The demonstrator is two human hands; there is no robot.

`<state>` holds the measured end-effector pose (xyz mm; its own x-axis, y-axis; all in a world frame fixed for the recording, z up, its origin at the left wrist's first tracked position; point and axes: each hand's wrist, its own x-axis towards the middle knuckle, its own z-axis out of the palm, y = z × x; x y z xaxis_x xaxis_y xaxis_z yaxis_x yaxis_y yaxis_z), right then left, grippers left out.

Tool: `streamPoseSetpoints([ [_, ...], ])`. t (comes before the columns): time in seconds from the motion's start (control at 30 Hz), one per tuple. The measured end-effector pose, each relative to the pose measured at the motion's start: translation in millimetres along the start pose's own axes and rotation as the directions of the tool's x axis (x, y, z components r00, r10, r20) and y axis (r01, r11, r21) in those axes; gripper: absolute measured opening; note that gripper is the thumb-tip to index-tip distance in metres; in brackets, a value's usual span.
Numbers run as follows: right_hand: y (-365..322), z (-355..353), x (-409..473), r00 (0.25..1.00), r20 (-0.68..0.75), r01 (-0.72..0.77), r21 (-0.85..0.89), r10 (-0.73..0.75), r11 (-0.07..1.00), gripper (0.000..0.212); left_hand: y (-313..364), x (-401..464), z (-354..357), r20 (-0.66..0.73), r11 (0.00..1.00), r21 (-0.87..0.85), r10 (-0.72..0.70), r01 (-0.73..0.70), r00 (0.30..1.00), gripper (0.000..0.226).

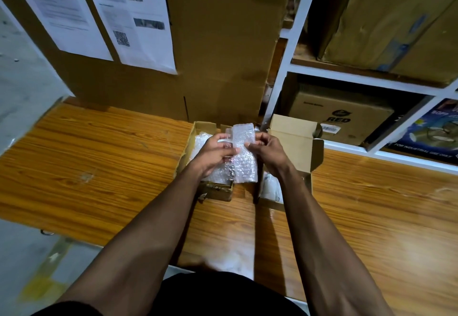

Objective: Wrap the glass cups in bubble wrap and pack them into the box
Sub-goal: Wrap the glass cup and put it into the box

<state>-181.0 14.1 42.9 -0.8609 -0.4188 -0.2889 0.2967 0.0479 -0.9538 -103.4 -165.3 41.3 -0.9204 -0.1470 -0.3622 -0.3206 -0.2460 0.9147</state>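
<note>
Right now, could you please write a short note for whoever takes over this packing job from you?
Left hand and right hand both pinch one bubble wrap strip, held upright above the boxes.
Left box: open on the wooden table, wrapped bundles inside.
Right box: open, something white inside; unclear what.
No bare glass cup is visible; whether the strip encloses one is unclear.
Left: finish wrapping, pack, close.
</note>
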Motion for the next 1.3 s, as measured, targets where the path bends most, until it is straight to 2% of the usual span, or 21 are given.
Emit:
streamPoseSetpoints([
  [0.1,-0.5,-7.0,-5.1,0.998,0.06,-0.021,-0.022,0.022,1.0,0.042,3.8,0.7,-0.3,-0.046,0.999,0.026,0.023,-0.022,0.999,0.052],
  [0.23,-1.1,-11.8,-11.9,0.997,0.071,-0.017,-0.059,0.022,0.998,0.028,2.4,0.4,1.0,-0.045,0.996,0.064,0.062,-0.059,0.997,0.035],
  [0.33,-0.2,-11.6,-13.7,0.998,0.065,0.028,-0.054,-0.024,0.998,0.019,2.0,-0.1,7.7,-0.033,0.997,0.018,0.073,-0.073,0.997,0.033],
  [0.43,-0.6,-13.4,-14.7,0.997,0.067,0.026,-0.051,-0.023,0.998,0.022,0.0,5.5,7.2,-0.032,0.993,0.051,0.108,-0.106,0.994,0.03],
  [0.53,-3.0,-16.9,-16.0,0.996,0.092,0.005,-0.021,-0.003,1.0,0.02,-1.8,8.9,5.3,-0.016,0.992,0.069,0.11,-0.109,0.994,0.04],
  [0.8,-9.6,-18.4,-18.0,0.996,0.078,-0.046,0.046,0.042,0.998,0.028,3.7,5.1,10.3,0.01,0.992,0.067,0.108,-0.109,0.994,0.029],
  [0.87,-12.1,-18.2,-20.4,0.995,0.082,-0.066,0.084,0.059,0.994,0.023,3.7,5.0,11.4,0.008,0.993,0.062,0.1,-0.1,0.995,0.029],
  [0.97,-12.7,-19.0,-23.4,0.993,0.112,-0.05,0.03,0.046,0.998,0.007,2.7,4.1,11.0,0.015,0.995,0.064,0.08,-0.081,0.997,0.031],
  [1.1,-9.3,-20.4,-20.0,0.997,0.078,-0.022,0.01,0.021,1.0,0.024,4.4,1.2,7.7,0.054,0.998,0.023,0.051,-0.053,0.997,0.034],
  [1.2,-8.5,-16.8,-18.5,0.998,0.058,0.023,-0.017,-0.022,1.0,0.028,7.6,-0.4,9.0,0.098,0.994,0.103,0.012,-0.023,0.995,0.032],
  [1.3,-7.4,-14.8,-16.1,0.999,0.019,0.051,0.025,-0.051,0.998,0.037,4.5,2.9,11.8,0.107,0.986,0.168,-0.021,0.002,0.994,0.055],
])
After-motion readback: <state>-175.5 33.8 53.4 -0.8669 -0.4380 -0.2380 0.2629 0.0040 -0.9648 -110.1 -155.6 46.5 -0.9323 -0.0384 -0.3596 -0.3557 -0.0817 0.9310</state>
